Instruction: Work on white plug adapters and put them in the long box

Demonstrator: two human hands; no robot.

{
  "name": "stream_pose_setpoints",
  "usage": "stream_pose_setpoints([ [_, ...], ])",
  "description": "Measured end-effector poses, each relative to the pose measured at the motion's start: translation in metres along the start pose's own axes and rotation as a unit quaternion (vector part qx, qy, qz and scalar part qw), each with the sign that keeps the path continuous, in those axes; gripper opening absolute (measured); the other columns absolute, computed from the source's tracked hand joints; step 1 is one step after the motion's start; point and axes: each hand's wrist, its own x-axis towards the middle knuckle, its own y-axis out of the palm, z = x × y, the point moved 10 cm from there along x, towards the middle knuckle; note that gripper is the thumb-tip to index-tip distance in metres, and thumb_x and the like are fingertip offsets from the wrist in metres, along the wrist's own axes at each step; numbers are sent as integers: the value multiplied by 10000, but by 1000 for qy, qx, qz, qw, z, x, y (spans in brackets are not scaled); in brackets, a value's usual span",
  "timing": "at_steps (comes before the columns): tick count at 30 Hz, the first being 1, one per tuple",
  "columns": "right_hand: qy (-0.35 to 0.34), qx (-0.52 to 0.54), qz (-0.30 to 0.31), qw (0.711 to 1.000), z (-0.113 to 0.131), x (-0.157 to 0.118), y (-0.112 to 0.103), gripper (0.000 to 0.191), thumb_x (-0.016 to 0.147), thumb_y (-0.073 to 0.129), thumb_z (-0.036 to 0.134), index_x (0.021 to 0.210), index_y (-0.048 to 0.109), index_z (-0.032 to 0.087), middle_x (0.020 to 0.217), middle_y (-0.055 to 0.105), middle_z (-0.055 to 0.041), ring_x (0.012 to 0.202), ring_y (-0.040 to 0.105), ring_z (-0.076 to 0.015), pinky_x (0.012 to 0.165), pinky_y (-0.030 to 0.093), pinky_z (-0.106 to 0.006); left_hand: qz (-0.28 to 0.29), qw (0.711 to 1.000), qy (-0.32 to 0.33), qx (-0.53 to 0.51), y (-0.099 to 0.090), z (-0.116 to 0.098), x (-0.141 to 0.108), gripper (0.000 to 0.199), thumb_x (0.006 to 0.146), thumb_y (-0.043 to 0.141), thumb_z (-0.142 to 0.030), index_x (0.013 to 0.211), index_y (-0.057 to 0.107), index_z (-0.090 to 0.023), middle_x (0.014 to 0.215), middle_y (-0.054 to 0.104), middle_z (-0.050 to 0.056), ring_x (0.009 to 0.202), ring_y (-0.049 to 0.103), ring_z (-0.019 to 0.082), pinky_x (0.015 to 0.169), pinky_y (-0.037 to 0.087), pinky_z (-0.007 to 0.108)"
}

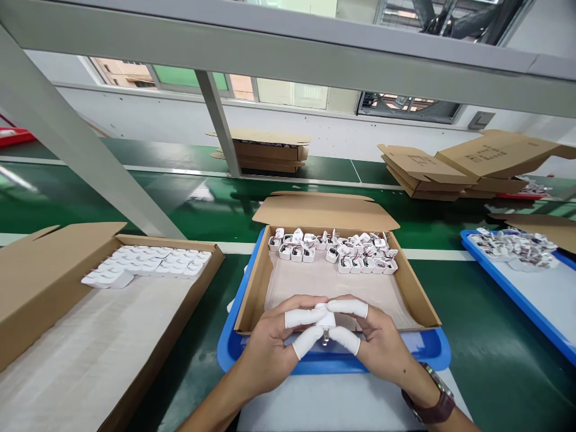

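Observation:
Between my two hands is a small white plastic housing with a metal piece poking out underneath. My left hand pinches it from the left, white finger cots on thumb and forefinger. From the right, my right hand pinches the same housing with cot-covered fingertips; a watch is on that wrist. Just beyond the hands, an open cardboard box holds rows of small white open housings with wires showing. It rests in a blue tray. The fingertips hide part of the held piece.
At left, another cardboard box holds rows of closed white housings. A blue tray at right carries a heap of wired white parts. More cartons stand at the back. A slanted grey post rises at left.

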Motion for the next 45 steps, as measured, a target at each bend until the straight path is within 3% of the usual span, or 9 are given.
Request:
stream_pose_setpoints([
  [8,13,44,6,999,-8,1,-1,284,926,738,319,1205,697,286,1208,722,-71,1080,725,-222,958,601,-375,10,1000,-13,15,1,3,-1,430,960,624,-76,1245,738,-377,1292,714,64,1170,712,240,942,625,319],
  [17,6,46,5,999,-9,2,-3,271,918,751,292,1186,714,287,1207,709,-64,1082,720,-217,945,603,-361,34,999,-34,4,4,5,2,381,943,657,-91,1214,757,-338,1268,708,73,1143,715,218,946,607,280],
  [26,16,26,6,1000,-7,2,0,256,942,700,241,1197,690,256,1231,719,-77,1115,705,-210,960,588,-335,23,997,1,74,6,-1,2,400,945,618,-61,1231,741,-313,1231,707,80,1088,727,190,872,625,246],
  [33,19,-2,5,1000,-3,2,4,251,960,672,248,1211,688,264,1226,733,-69,1107,714,-207,966,587,-338,22,991,20,133,8,-2,-1,384,954,602,-61,1225,736,-297,1226,705,74,1124,699,191,942,602,272],
  [37,37,21,-44,998,-10,3,-1,347,904,755,325,1239,672,286,1147,775,-52,1071,739,-210,992,588,-364,22,998,-27,55,9,9,-1,372,981,586,-105,1262,709,-315,1255,686,70,1123,706,201,935,623,287],
  [40,43,60,-57,996,-13,6,-2,480,866,796,395,1306,639,284,1144,779,-60,1069,744,-214,1016,583,-392,28,998,-56,-1,9,14,-2,380,1001,563,-129,1298,681,-335,1351,641,67,1233,666,237,1006,606,325],
  [45,60,85,-57,993,-16,7,-4,559,866,789,458,1362,610,274,1169,773,-77,1086,740,-224,1063,555,-442,49,994,-93,29,13,25,-7,567,921,666,-111,1412,563,-375,1502,468,66,1256,640,256,1042,601,361],
])
